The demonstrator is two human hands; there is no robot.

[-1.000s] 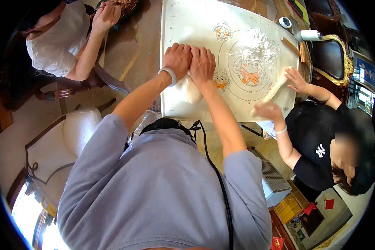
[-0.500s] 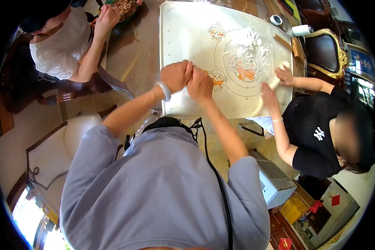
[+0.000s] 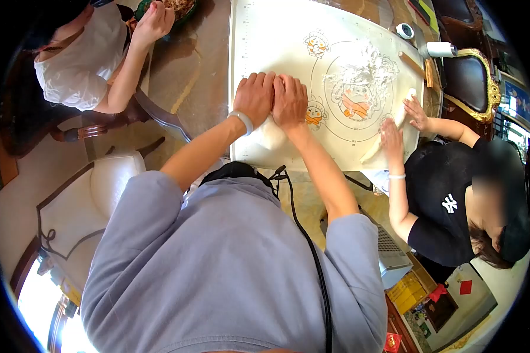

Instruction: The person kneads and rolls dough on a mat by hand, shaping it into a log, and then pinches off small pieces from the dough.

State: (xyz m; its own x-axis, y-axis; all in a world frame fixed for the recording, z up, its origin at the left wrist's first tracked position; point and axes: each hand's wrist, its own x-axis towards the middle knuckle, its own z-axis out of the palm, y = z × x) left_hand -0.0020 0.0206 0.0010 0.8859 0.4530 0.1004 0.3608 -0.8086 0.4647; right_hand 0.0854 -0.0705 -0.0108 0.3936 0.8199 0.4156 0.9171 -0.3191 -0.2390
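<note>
My left hand (image 3: pixel 254 99), with a pale bracelet on its wrist, and my right hand (image 3: pixel 290 101) press side by side on a lump of white dough (image 3: pixel 270 136). The fingers of both are held together and curl over its far side, so much of the dough is hidden beneath them. Its near part shows between my wrists, close to the near left corner of the white printed mat (image 3: pixel 271 35).
Loose flour (image 3: pixel 365 66) lies mid-mat. At right, a person in black (image 3: pixel 441 194) has both hands on a long dough strip (image 3: pixel 371 152). Wooden pieces (image 3: pixel 411 63) and a white cup (image 3: pixel 440 49) stand beyond. Upper left, another person (image 3: pixel 76 76) sits near a bowl (image 3: pixel 182 9).
Both my hands have moved forward over the dough, from closed and raised wrists to flatter knuckles, and more dough shows. The view has shifted slightly. The co-worker's hands stay on the dough strip.
</note>
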